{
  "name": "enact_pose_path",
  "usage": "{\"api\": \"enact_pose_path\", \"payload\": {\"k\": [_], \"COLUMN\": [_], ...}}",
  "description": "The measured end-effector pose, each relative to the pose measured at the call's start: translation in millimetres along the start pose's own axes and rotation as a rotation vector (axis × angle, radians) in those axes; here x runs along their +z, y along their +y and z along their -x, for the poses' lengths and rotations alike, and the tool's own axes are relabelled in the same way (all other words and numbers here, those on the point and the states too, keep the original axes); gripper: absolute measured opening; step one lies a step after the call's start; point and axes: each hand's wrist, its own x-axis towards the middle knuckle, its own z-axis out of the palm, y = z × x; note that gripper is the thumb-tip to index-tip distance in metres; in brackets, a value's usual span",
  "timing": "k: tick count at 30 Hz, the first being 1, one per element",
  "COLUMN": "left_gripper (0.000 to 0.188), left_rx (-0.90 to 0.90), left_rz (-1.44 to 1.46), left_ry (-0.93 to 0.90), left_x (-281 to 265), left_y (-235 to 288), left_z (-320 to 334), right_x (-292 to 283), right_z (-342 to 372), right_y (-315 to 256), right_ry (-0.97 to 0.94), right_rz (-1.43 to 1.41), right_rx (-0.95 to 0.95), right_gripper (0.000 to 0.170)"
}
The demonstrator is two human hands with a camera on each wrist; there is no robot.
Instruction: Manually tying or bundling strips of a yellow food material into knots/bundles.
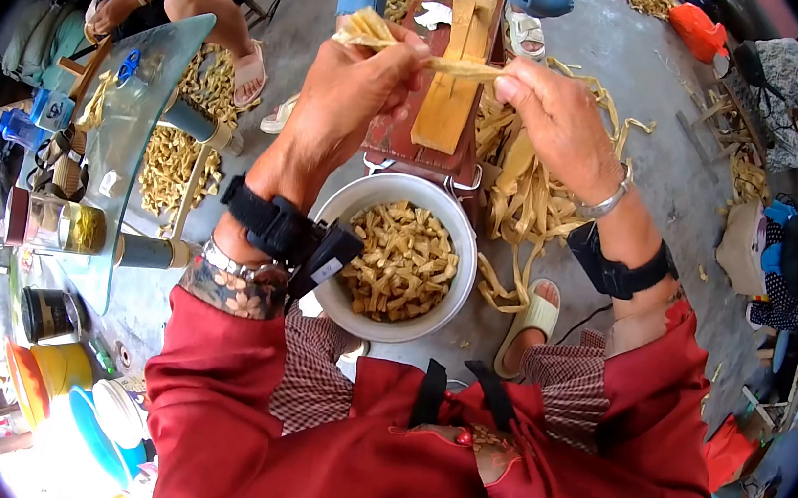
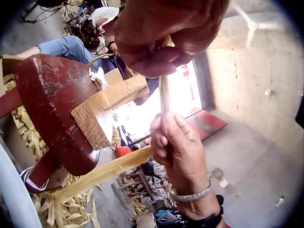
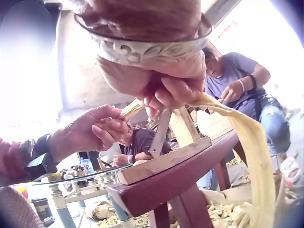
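Observation:
A pale yellow, pliable strip (image 1: 464, 70) is stretched between both hands, above the near end of a red bench (image 1: 396, 123). My left hand (image 1: 359, 82) pinches one end, where a folded bundle (image 1: 367, 29) of the same material sticks out past the fingers. With thumb and fingers, my right hand (image 1: 563, 125) pinches the strip a short way along. From the right hand its long tail (image 3: 256, 161) hangs down beside the bench in the right wrist view. Below the hands stands a metal basin (image 1: 463, 266) holding many short knotted-looking pieces (image 1: 398, 259).
A wooden board (image 1: 441, 121) lies on the bench, with an upright metal blade (image 3: 160, 135) by it. Long strips (image 1: 528, 200) are heaped right of the bench. A glass table (image 1: 154, 113) stands left, near piled pieces (image 1: 176, 174). Other people sit ahead and at left.

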Motion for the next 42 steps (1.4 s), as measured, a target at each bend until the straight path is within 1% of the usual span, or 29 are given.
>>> {"api": "enact_pose_path", "payload": {"k": [1, 5, 8, 10, 11, 14, 15, 16, 17, 18, 19, 20, 21, 22, 23, 24, 26, 27, 28, 29, 30, 31, 33, 34, 35, 38, 42], "left_gripper": [0.012, 0.012, 0.012, 0.01, 0.009, 0.012, 0.026, 0.026, 0.027, 0.028, 0.028, 0.028, 0.029, 0.03, 0.033, 0.033, 0.032, 0.029, 0.027, 0.026, 0.024, 0.019, 0.018, 0.018, 0.019, 0.017, 0.009], "left_rx": [0.006, 0.022, 0.042, 0.04, 0.039, -0.002, 0.17, 0.109, 0.045, -0.024, -0.045, -0.035, -0.021, -0.005, 0.054, 0.065, 0.086, -0.012, -0.002, 0.007, 0.015, 0.107, 0.057, 0.033, -0.064, 0.1, 0.216], "left_rz": [-0.016, 0.036, -0.006, -0.055, -0.079, -0.435, -0.949, -0.835, -0.722, -0.612, -0.632, -0.697, -0.76, -0.821, -0.891, -0.941, -1.037, -1.119, -1.145, -1.171, -1.199, -0.895, -0.534, -0.354, -0.364, -0.401, -0.44], "left_ry": [0.011, -0.014, -0.016, 0.022, 0.042, 0.066, 0.28, 0.258, 0.237, 0.214, 0.119, 0.072, 0.02, -0.034, -0.126, -0.2, -0.348, -0.398, -0.438, -0.476, -0.513, -0.487, -0.417, -0.382, -0.378, -0.344, -0.231], "left_x": [0, -2, -4, -3, -4, -16, -18, -24, -31, -35, -35, -29, -14, -4, -10, -7, 7, 20, 25, 29, 30, 24, 18, 19, 17, 12, 6], "left_y": [-1, -6, -12, -15, -17, -47, -50, -51, -51, -46, -36, -25, -7, 2, -6, -4, 5, 18, 23, 26, 27, 12, 5, 8, 17, -4, -16], "left_z": [-7, -26, -34, -36, -36, -50, -51, -51, -46, -39, -33, -24, -11, -5, -9, -9, -3, 3, 5, 7, 8, 6, 5, 4, 5, -3, -15], "right_x": [-3, -1, 2, 5, 9, 31, 38, 41, 38, 35, 29, 24, 20, 15, 12, 10, 11, 5, 3, 4, 5, 7, 13, 13, 14, 16, 20], "right_z": [-4, -11, -12, -12, -13, -3, 3, 8, 13, 17, 21, 22, 22, 22, 20, 17, 10, 7, 5, 4, 5, 6, 9, 9, 8, 9, 2], "right_y": [1, 8, 13, 14, 16, 30, 33, 35, 39, 38, 35, 30, 26, 19, 11, 3, -16, -25, -31, -32, -31, -29, -25, -24, -23, -20, -19], "right_ry": [-0.039, -0.019, -0.008, 0.002, -0.022, -0.104, -0.128, -0.153, -0.166, -0.114, -0.063, -0.006, 0.051, 0.054, 0.058, 0.061, 0.1, 0.067, 0.035, 0.006, 0.026, 0.046, 0.09, 0.097, 0.105, 0.103, 0.09], "right_rz": [0.039, 0.121, 0.162, 0.197, 0.241, 0.337, 0.351, 0.365, 0.312, 0.08, -0.155, -0.387, -0.574, -0.611, -0.646, -0.679, -0.82, -0.848, -0.878, -0.889, -0.894, -0.9, -0.928, -0.941, -0.953, -1.002, -1.008], "right_rx": [0.038, 0.049, 0.041, 0.042, 0.062, 0.132, 0.153, 0.175, 0.212, 0.286, 0.361, 0.43, 0.444, 0.432, 0.418, 0.403, 0.318, 0.315, 0.313, 0.317, 0.339, 0.361, 0.433, 0.446, 0.459, 0.498, 0.521], "right_gripper": [0.023, 0.025, 0.024, 0.022, 0.022, 0.02, 0.02, 0.02, 0.022, 0.024, 0.025, 0.027, 0.037, 0.038, 0.039, 0.04, 0.04, 0.039, 0.038, 0.029, 0.026, 0.024, 0.016, 0.016, 0.016, 0.015, 0.012]}}
